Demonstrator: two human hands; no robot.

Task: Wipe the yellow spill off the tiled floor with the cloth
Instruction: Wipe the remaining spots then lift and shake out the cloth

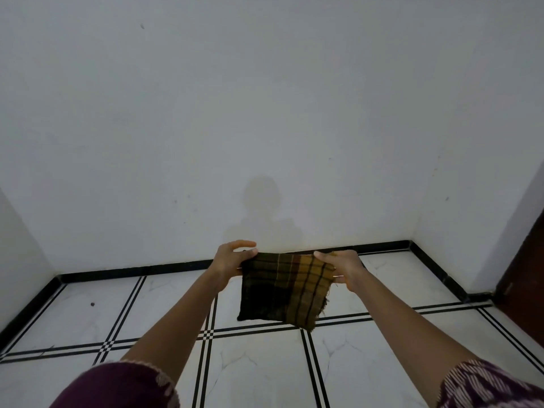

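Note:
A folded checked cloth (284, 288), dark brown and mustard yellow, hangs in the air in front of me above the tiled floor (259, 366). My left hand (232, 260) pinches its upper left corner. My right hand (341, 267) pinches the upper right corner. The cloth is stretched between both hands and droops downward. No yellow spill shows on the white tiles in view; the cloth hides a patch of floor behind it.
A white wall (265, 113) stands close ahead with a black skirting (147, 267) along its base. Side walls close in on the left and right. A dark brown door (527, 278) is at the far right. A small dark speck (92, 304) lies on the left tile.

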